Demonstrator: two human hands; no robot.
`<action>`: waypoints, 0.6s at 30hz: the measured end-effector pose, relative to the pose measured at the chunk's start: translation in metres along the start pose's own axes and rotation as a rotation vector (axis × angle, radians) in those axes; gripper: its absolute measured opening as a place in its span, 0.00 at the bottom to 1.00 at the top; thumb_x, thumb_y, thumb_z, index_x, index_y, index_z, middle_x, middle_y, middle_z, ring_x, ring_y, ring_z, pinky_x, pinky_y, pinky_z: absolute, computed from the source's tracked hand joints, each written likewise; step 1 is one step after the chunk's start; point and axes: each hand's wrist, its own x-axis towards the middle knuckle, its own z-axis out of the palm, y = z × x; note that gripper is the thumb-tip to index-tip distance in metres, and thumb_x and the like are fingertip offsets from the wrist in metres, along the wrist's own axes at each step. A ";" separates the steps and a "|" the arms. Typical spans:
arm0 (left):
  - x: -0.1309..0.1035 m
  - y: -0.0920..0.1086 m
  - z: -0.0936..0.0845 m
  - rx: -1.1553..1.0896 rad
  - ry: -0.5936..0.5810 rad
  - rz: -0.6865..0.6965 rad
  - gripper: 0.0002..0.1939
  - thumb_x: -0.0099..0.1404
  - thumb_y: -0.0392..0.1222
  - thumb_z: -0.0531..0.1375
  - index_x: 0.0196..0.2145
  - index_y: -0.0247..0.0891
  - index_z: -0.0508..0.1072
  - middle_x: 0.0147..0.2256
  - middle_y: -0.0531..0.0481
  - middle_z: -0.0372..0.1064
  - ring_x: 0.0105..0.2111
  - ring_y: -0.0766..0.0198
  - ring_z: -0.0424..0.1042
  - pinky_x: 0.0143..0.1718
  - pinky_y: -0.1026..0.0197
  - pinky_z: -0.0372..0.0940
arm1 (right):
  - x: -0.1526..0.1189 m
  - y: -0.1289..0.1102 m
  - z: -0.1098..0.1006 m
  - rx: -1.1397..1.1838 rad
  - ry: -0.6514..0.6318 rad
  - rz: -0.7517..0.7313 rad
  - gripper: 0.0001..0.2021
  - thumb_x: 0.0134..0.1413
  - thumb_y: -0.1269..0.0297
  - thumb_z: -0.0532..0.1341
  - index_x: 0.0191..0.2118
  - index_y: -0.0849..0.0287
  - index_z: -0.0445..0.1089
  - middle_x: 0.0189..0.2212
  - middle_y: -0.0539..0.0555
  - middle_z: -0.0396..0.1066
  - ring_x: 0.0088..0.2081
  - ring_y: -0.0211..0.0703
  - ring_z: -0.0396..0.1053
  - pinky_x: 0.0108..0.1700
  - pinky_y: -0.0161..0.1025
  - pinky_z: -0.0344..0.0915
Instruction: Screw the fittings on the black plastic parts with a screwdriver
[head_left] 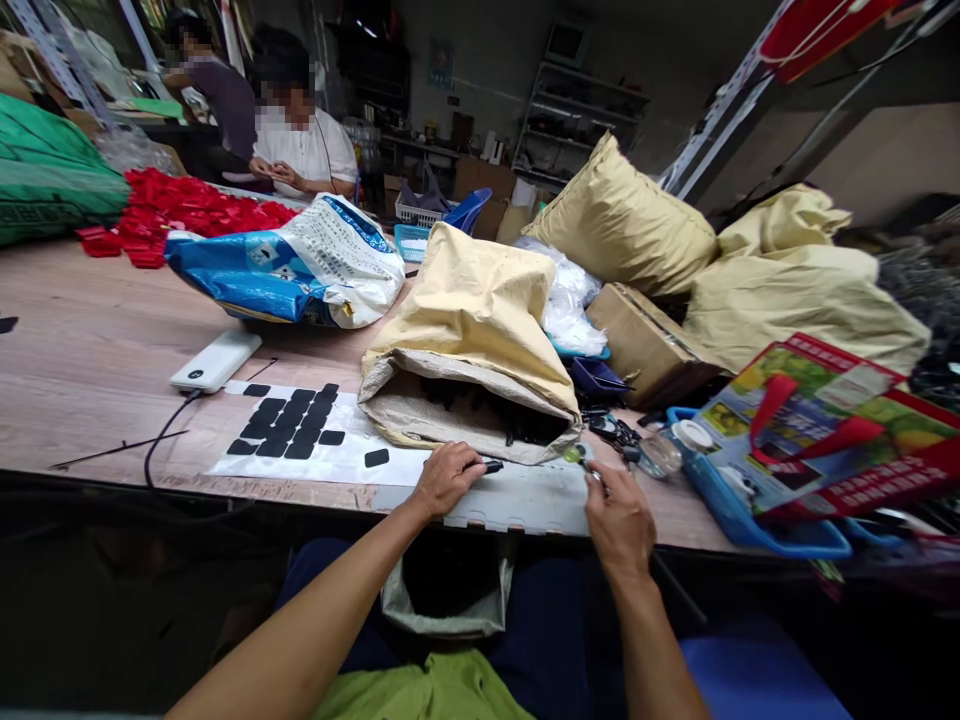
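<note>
Left hand (444, 478): resting on the table edge, fingers curled, pinching a small black part (491, 466) at the fingertips; the part lies just in front of the sack mouth.
Right hand (619, 520): fingers closed round a thin tool with a greenish tip (579, 457), a little right of the black part; grip detail too small to tell further.
Work mat (517, 500): pale grey slab under and between both hands, at the near table edge.
Open sack (471, 345): tan paper sack lying on its side, mouth toward the person, dark small parts inside; just behind both hands.
Pad sheet (315, 445): white sheet left of the left hand, carrying rows of black rectangular pads (291, 422); one pad sits apart near the sheet's right end.
Power bank (216, 360): white, behind the sheet, black cable running off toward the table edge.
Blue-white bag (289, 265): printed plastic bag lying behind the power bank.
Red parts (180, 210): heap at the far left of the table, beside a green sack (45, 175).
Blue tray (757, 520): right of the right hand, holding a printed red-handled bag (825, 430) and a small clear bottle (671, 447).
Cardboard box (645, 340): behind the tray, with yellow sacks (622, 220) stacked further back.
Other people: two seated at the far end, one in a white shirt (304, 150), hands together on the table.
Table (82, 340): light wood grain.
</note>
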 end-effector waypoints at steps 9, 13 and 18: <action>0.001 -0.002 0.000 0.027 -0.016 0.011 0.22 0.76 0.46 0.45 0.30 0.39 0.71 0.35 0.49 0.72 0.39 0.59 0.67 0.44 0.56 0.57 | 0.014 0.037 0.017 -0.191 0.044 0.209 0.16 0.55 0.68 0.58 0.46 0.58 0.80 0.42 0.62 0.72 0.44 0.54 0.66 0.44 0.47 0.62; -0.001 0.000 -0.003 0.047 -0.031 0.028 0.22 0.76 0.45 0.45 0.29 0.39 0.72 0.34 0.49 0.73 0.39 0.59 0.67 0.44 0.57 0.57 | 0.004 -0.026 0.025 0.322 -0.049 -0.037 0.17 0.59 0.63 0.57 0.49 0.60 0.77 0.40 0.59 0.73 0.37 0.46 0.68 0.38 0.41 0.66; -0.002 0.000 -0.006 0.050 -0.042 0.050 0.22 0.76 0.46 0.45 0.32 0.40 0.74 0.36 0.48 0.74 0.39 0.58 0.68 0.45 0.57 0.59 | -0.008 -0.082 0.046 0.727 -0.572 -0.186 0.16 0.57 0.62 0.61 0.51 0.57 0.75 0.38 0.54 0.76 0.35 0.42 0.70 0.36 0.37 0.68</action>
